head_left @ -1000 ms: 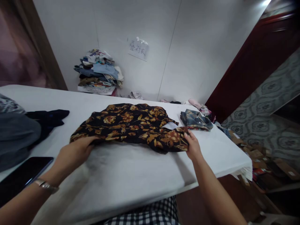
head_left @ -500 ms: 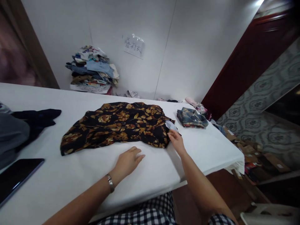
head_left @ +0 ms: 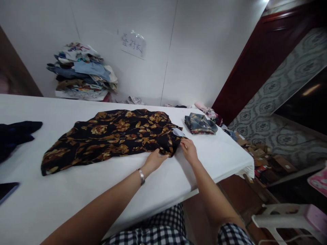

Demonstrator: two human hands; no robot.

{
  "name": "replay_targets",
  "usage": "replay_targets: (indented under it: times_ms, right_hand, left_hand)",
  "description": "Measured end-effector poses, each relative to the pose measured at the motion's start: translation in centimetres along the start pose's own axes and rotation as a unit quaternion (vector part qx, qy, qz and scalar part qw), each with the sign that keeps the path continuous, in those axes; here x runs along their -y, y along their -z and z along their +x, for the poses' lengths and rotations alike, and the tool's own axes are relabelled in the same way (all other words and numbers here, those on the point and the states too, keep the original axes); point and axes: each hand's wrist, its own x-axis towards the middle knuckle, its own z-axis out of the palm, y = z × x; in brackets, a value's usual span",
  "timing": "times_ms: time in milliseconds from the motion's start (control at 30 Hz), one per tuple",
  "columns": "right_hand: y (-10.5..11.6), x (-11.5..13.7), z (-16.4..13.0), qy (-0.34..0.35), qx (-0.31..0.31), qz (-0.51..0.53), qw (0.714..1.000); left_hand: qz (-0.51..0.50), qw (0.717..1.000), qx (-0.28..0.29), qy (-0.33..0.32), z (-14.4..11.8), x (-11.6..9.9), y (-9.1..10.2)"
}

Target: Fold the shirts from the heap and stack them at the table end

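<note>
A black garment with a gold floral print (head_left: 112, 134) lies spread across the white table (head_left: 63, 197). Its right end is bunched near a white tag (head_left: 178, 132). My left hand (head_left: 155, 159), with a bracelet on the wrist, pinches the garment's near right edge. Just to its right, my right hand (head_left: 188, 149) holds the same right end, below the tag. The two hands sit close together at that corner.
A small folded plaid shirt (head_left: 200, 124) lies on the table to the right. A tall pile of clothes (head_left: 81, 71) stands against the back wall. Dark cloth (head_left: 15, 134) lies at the left edge, a phone corner (head_left: 6, 190) below it. Boxes and a plastic stool (head_left: 281, 217) stand on the floor, right.
My left hand left the garment's left end, crossed the table to the right and now pinches the right end beside my right hand. The view has turned to the right.
</note>
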Motion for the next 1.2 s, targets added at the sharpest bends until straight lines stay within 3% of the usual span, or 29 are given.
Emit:
replay_targets:
  times_ms: [100,200,300,367,500,567,667,733,800,867,933,1000,1067,1200]
  right_hand:
    - [-0.5,0.3,0.8,0.0,-0.002,0.032,0.999]
    - [-0.7,-0.5,1.5,-0.016,-0.007,0.053,0.998]
    - [0.2,-1.1,1.2,-0.033,-0.057,0.064,0.996]
    - [0.9,-0.8,0.1,-0.009,-0.081,0.081,0.993]
    - [0.7,2.1,-3.5,0.052,0.01,0.156,0.986]
    - [-0.1,3.6,-4.9,0.019,0.043,0.19,0.981]
    - [0.2,5.2,-6.0,-0.118,0.03,0.291,0.949]
    - [2.0,5.6,-6.4,-0.209,0.008,0.389,0.897]
    - [4.8,5.6,-6.9,-0.276,-0.035,0.468,0.839]
    - [7.9,5.3,-7.6,-0.33,-0.099,0.51,0.788]
    - [10.5,5.0,-8.3,-0.37,-0.145,0.531,0.748]
    - [12.2,4.9,-9.0,-0.388,-0.157,0.542,0.729]
    - [13.1,5.2,-9.6,-0.384,-0.159,0.539,0.733]
    - [14.0,6.6,-10.0,-0.358,-0.187,0.511,0.759]
  left_hand:
    - [-0.093,0.995,-0.005,0.045,1.5,-0.3,-2.1]
    - [-0.169,0.984,-0.023,0.059,2.0,-1.1,-3.1]
    - [-0.259,0.965,-0.018,0.024,1.0,-2.5,-2.2]
    - [-0.314,0.949,-0.007,0.005,-0.1,-3.6,-0.9]
    - [-0.481,0.874,0.027,0.062,-2.6,-5.6,1.3]
    - [-0.537,0.834,0.056,0.115,-3.9,-6.1,1.4]
    - [-0.526,0.828,0.127,0.146,-6.3,-6.2,0.7]
    - [-0.45,0.863,0.19,0.127,-7.9,-5.8,0.8]
    - [-0.304,0.922,0.225,0.078,-9.0,-4.9,1.8]
    - [-0.125,0.974,0.189,-0.001,-9.3,-3.3,4.1]
    - [0.051,0.99,0.089,-0.098,-8.9,-0.8,7.3]
    - [0.215,0.959,-0.029,-0.179,-8.2,2.0,11.1]
    - [0.353,0.902,-0.093,-0.23,-7.7,4.7,15.1]
    - [0.574,0.786,-0.141,-0.179,-8.3,7.6,21.8]
